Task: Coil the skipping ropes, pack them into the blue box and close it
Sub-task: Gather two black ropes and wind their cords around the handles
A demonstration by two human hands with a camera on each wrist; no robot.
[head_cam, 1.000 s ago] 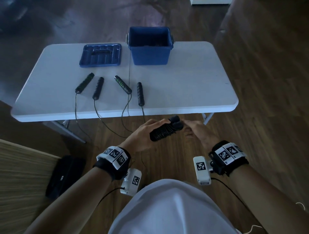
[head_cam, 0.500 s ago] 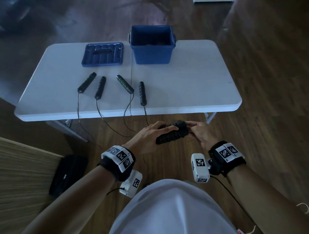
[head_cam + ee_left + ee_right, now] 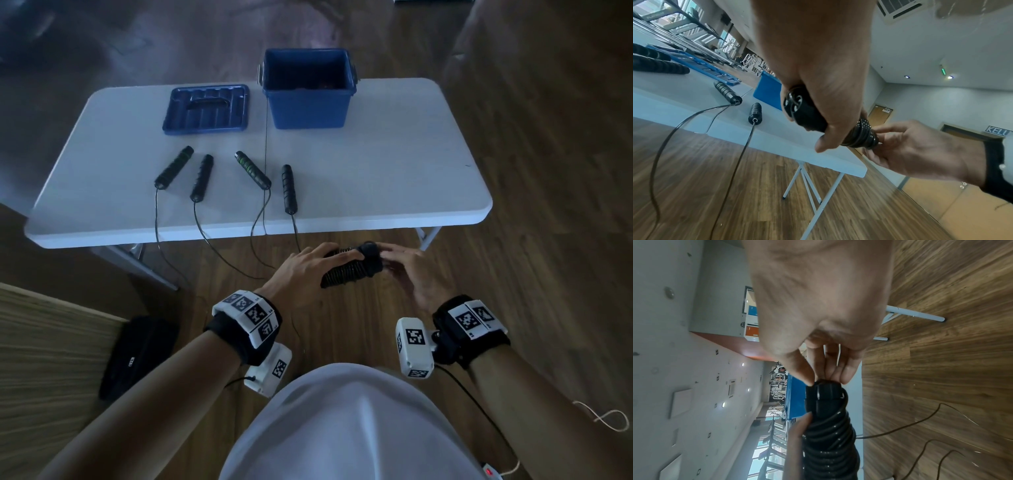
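In front of the white table point(image 3: 376, 171) I hold a black skipping rope point(image 3: 344, 272), its cord wound round its two handles. My left hand point(image 3: 308, 270) grips the bundle point(image 3: 807, 116) around the middle. The fingertips of my right hand point(image 3: 407, 270) pinch the bundle's right end point(image 3: 824, 392). The open blue box point(image 3: 308, 106) stands at the table's far edge, and its lid point(image 3: 207, 109) lies flat to the left of it. Several more black handles point(image 3: 202, 178) lie in a row on the table.
Thin cords point(image 3: 205, 236) run from the handles over the table's front edge down to the wooden floor. A black bag point(image 3: 137, 356) lies on the floor at the left, beside a light wooden surface point(image 3: 51, 359). A white table leg point(image 3: 807, 183) stands close to my hands.
My right hand has closed in on the bundle's right end and now pinches it. The left hand keeps its grip, and both hands have stayed in front of the table.
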